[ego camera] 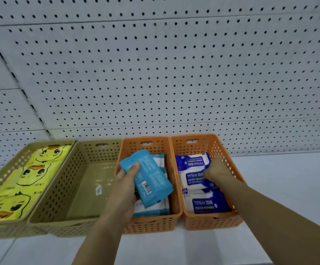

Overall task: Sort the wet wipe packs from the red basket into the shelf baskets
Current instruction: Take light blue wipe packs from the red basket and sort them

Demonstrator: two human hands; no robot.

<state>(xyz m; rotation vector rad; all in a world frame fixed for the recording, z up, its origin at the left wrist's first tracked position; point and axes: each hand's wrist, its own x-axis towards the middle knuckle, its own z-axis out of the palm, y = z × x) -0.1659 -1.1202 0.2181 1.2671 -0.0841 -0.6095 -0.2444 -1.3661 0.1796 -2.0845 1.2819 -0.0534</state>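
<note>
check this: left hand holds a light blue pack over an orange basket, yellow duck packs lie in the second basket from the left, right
One slip: in the head view the yellow duck packs lie in the leftmost basket, not the second basket. The left hand does hold the light blue pack over the orange basket.

Blue-and-white packs (192,180) in the right orange basket (212,222) said "75% 酒精", and 1 also read "Alcohol Wipes". Print on the light blue pack (151,176) was too blurry.
</note>
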